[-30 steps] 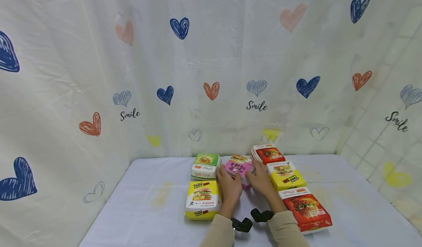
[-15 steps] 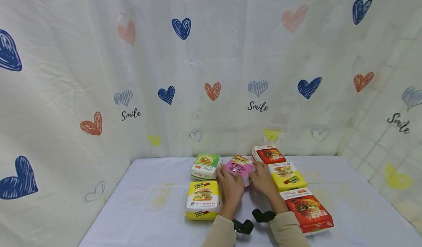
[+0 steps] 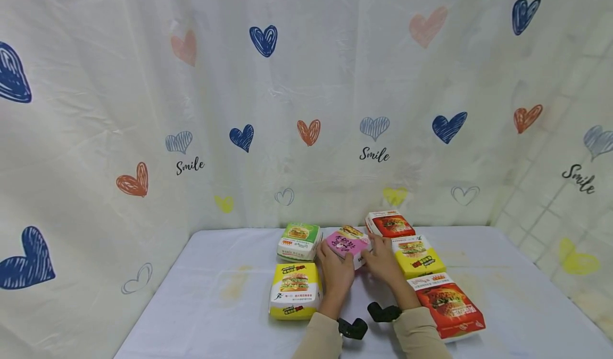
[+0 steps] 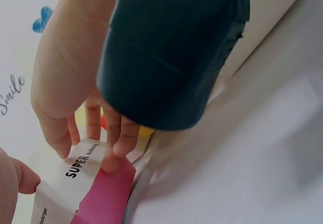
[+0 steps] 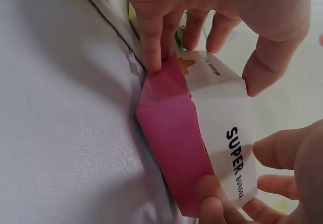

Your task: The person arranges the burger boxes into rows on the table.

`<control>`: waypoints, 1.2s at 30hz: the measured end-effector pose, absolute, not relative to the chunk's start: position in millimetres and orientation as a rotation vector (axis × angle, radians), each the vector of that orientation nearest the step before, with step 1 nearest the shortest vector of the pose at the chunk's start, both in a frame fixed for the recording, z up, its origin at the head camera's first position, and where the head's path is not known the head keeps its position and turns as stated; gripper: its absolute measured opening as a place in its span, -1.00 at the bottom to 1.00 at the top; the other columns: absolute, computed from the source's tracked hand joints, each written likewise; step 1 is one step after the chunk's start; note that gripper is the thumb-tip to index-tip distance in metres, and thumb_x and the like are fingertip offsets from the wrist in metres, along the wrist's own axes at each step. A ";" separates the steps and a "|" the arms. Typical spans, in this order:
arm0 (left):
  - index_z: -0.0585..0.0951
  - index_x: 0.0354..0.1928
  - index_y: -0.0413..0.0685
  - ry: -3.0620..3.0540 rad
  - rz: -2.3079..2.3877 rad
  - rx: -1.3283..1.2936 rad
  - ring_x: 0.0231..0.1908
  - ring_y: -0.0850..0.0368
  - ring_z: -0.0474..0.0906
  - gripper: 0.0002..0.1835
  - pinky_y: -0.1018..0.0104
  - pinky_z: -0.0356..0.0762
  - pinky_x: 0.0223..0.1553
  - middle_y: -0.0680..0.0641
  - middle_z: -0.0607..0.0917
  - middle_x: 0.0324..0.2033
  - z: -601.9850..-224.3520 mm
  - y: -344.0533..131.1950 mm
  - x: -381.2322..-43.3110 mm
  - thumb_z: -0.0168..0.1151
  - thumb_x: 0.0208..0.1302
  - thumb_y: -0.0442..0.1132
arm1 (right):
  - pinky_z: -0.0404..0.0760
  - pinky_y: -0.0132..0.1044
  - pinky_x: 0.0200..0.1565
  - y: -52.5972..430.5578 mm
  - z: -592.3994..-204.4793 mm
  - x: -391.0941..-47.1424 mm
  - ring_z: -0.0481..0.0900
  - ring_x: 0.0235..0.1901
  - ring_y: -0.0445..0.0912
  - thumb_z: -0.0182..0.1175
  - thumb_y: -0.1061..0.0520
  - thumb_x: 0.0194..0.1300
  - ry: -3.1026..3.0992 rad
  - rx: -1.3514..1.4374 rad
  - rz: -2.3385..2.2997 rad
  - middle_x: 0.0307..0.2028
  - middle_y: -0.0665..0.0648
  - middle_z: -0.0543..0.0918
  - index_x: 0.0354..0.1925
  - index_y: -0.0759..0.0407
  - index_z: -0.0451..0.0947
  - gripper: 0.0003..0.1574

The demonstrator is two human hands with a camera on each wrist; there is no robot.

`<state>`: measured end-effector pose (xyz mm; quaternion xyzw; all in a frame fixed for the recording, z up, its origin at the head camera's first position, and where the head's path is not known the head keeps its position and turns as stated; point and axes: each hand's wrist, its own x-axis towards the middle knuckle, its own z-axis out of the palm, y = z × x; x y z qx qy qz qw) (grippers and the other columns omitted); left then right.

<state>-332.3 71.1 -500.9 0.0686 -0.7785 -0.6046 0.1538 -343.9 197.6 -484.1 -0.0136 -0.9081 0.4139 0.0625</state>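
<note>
A pink and white burger box (image 3: pixel 346 243) stands at the back middle of the table in the head view, its front face tilted into sight. At its left end, my left hand (image 3: pixel 337 271) grips it with fingers and thumb. My right hand (image 3: pixel 384 260) grips the right end. In the right wrist view, the box's white lid (image 5: pixel 222 118) bears the words SUPER BURGER above a pink base (image 5: pixel 174 143). The left hand's fingers press the end and the thumb lies on the lid's edge. In the left wrist view, a dark wrist camera (image 4: pixel 156 57) covers part of the right hand.
Left of the hands are a green burger box (image 3: pixel 299 241) and a yellow one (image 3: pixel 295 291). To the right run a small red box (image 3: pixel 390 224), a yellow box (image 3: pixel 417 256) and a larger red box (image 3: pixel 447 306). A printed curtain (image 3: pixel 306 178) hangs behind the white tablecloth (image 3: pixel 206 300).
The pink burger box has turned and tilted slightly in both hands, so more of its white front now shows. The other boxes keep their places.
</note>
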 end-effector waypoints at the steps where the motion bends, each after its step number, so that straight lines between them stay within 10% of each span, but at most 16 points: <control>1: 0.14 0.56 -0.18 -2.233 -1.725 0.198 0.35 -0.19 0.34 -0.19 -0.18 0.38 0.39 -0.26 0.14 0.49 -500.7 70.8 -331.9 0.29 0.38 -0.20 | 0.43 0.28 0.26 197.9 -484.1 -343.7 0.38 0.20 0.32 0.06 0.03 0.48 -2.747 -0.044 1.252 0.39 0.47 0.10 0.54 0.25 0.09 -0.20; 30: 0.37 0.38 -0.20 -2.249 -1.665 0.208 0.27 -0.12 0.43 -0.47 -0.12 0.39 0.36 -0.26 0.45 0.29 -502.8 66.2 -335.7 0.18 0.45 -0.20 | 0.45 -0.20 -0.21 200.7 -478.0 -341.3 0.49 -0.12 0.10 0.07 0.05 0.50 -2.766 -0.041 1.199 0.00 0.34 0.39 0.37 0.34 0.30 -0.38; 36: 0.40 0.39 -0.16 -2.262 -1.649 0.217 0.10 -0.08 0.44 -0.46 -0.09 0.45 0.22 -0.24 0.40 0.19 -501.1 66.7 -334.6 0.19 0.43 -0.20 | 0.54 -0.03 -0.08 202.4 -478.1 -341.1 0.50 -0.09 0.14 0.03 0.08 0.51 -2.746 0.006 1.179 0.02 0.38 0.45 0.25 0.37 0.34 -0.51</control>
